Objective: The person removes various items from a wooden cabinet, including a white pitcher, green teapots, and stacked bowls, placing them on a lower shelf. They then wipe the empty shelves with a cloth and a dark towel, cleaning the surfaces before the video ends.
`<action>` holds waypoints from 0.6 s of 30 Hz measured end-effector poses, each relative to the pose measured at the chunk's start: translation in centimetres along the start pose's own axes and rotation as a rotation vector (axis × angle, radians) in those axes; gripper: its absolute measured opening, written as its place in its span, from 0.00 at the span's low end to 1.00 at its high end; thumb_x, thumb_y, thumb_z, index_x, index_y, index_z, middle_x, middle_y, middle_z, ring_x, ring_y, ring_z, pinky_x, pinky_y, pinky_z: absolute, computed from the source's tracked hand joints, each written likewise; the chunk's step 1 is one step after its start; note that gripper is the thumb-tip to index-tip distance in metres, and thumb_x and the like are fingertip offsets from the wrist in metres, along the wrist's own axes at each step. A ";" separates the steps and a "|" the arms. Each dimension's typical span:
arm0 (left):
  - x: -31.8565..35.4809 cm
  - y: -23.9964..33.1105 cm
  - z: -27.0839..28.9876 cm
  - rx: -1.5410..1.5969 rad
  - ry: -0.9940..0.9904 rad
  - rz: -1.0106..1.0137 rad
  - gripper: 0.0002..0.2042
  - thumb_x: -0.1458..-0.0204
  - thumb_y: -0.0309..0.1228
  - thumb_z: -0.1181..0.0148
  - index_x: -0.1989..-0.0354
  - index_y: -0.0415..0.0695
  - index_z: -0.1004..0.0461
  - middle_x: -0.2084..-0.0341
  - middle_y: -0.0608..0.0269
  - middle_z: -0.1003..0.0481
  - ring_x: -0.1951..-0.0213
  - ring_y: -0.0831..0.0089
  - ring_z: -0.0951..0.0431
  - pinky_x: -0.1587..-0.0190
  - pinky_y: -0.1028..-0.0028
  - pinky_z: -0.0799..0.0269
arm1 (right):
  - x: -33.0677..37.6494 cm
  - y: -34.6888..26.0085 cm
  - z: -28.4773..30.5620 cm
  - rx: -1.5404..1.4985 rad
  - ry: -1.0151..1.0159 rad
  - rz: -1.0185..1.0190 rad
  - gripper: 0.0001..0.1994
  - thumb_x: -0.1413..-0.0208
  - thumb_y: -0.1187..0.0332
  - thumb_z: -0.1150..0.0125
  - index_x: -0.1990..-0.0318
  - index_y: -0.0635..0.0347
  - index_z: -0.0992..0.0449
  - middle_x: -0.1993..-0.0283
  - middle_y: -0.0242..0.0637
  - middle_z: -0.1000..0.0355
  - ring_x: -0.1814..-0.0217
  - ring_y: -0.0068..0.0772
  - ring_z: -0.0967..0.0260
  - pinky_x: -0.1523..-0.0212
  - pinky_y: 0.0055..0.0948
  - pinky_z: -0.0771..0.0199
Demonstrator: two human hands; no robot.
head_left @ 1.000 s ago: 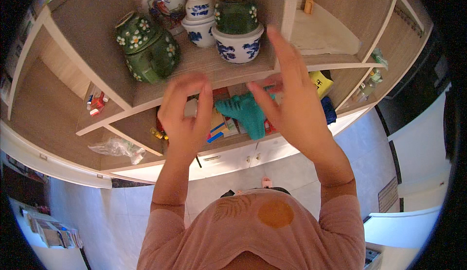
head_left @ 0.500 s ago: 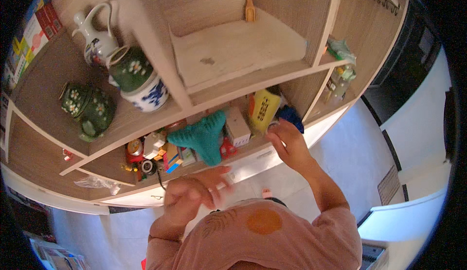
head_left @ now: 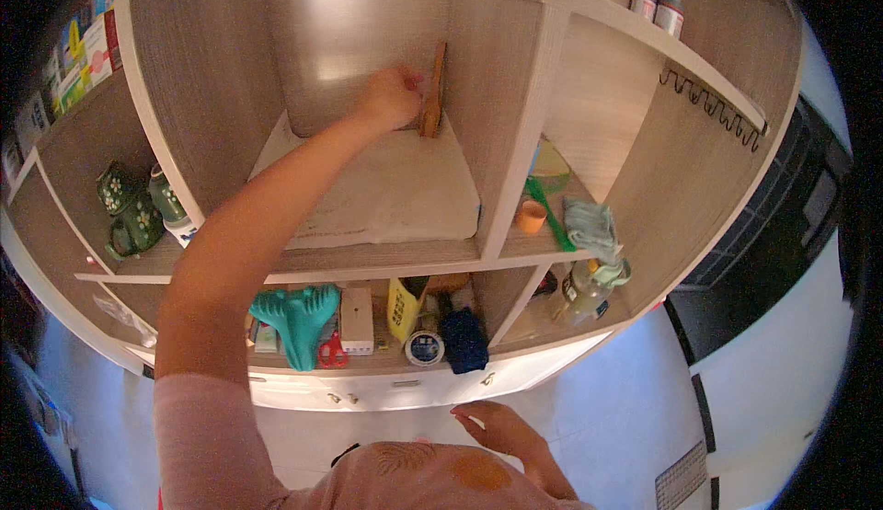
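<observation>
My left hand (head_left: 391, 98) reaches far into the upper middle compartment, its fingers bent and apart, holding nothing that I can see. Just right of its fingertips a slim wooden tool (head_left: 432, 101) with a wider lower end leans upright against the side wall. Whether the fingers touch it, I cannot tell. Low in front of the cabinet, my right hand (head_left: 497, 425) hangs open and empty. Above it, on the lower shelf, are a round white-rimmed container (head_left: 424, 348), a yellow packet (head_left: 403, 309) and a dark blue cloth item (head_left: 464, 338).
A pale board (head_left: 386, 197) covers the compartment floor. The lower shelf also holds a teal ridged object (head_left: 299, 317), red scissors (head_left: 332, 352) and a white box (head_left: 357, 320). Green flowered jars (head_left: 133, 216) stand left; a glass bottle (head_left: 581, 291) and black hooks (head_left: 713, 105) are right.
My left hand has gone from in front of my body up into the compartment, beside the wooden tool. My right hand has drawn back from the lower shelf. The view has shifted.
</observation>
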State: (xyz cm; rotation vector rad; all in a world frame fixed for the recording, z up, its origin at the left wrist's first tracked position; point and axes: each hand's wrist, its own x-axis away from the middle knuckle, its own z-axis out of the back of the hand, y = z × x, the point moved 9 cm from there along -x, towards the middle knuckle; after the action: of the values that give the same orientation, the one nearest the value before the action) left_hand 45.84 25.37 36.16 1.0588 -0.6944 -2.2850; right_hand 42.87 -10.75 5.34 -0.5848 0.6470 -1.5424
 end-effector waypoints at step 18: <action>1.2 2.7 -0.5 0.112 0.383 -0.151 0.11 0.49 0.33 0.50 0.66 0.35 0.33 0.75 0.47 0.27 0.71 0.58 0.25 0.67 0.63 0.32 | 2.1 1.5 2.8 -0.058 0.031 -0.208 0.09 0.49 0.71 0.47 0.60 0.61 0.27 0.59 0.44 0.29 0.57 0.43 0.31 0.55 0.31 0.32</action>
State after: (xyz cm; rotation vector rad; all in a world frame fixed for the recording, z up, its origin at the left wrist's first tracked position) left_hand 46.18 22.52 36.93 1.5953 -0.6049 -2.0915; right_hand 45.75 -13.08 6.26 -0.6905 0.6730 -1.7342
